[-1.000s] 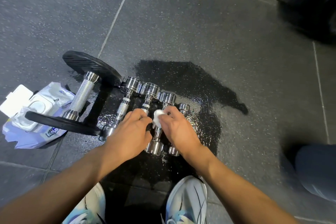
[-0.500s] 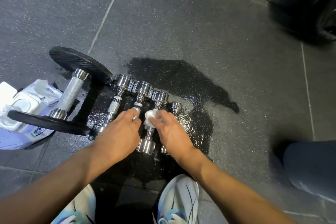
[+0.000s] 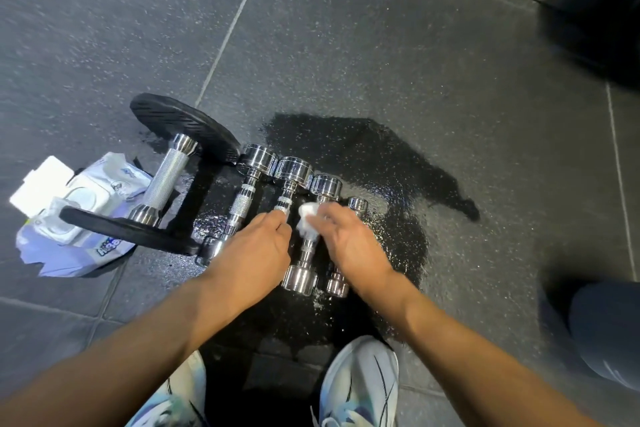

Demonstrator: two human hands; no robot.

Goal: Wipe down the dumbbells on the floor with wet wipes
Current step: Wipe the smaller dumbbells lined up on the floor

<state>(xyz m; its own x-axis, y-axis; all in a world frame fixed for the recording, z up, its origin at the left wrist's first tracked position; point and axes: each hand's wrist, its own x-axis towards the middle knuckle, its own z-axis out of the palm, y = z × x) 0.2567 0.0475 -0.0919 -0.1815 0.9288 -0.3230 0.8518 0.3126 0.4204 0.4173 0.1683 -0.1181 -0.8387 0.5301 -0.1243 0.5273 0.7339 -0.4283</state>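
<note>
Mid-frame, a person's right hand (image 3: 349, 246) pinches a crumpled white wet wipe (image 3: 307, 218) against the handle of a small chrome dumbbell (image 3: 304, 246), third in a row of four, w/ the left hand (image 3: 254, 253) curled closed on the chrome dumbbell next to it (image 3: 285, 196). Job looks roughly midway: can't tell which dumbbells are already clean. The big black-plated dumbbell (image 3: 166, 180) and the white wet-wipe pack (image 3: 79, 218) lie at center left on the dark speckled rubber floor (image 3: 450, 62), wet around the row.

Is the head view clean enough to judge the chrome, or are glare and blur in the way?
Head view: bright glare on the chrome dumbbell heads and sparkle off the wet floor patch; a dark shadow spreads beyond the dumbbells; the frame edges look smeared, most at the top right; straight floor seams bow from the wide lens. The wipe under the right hand is blown out white.
</note>
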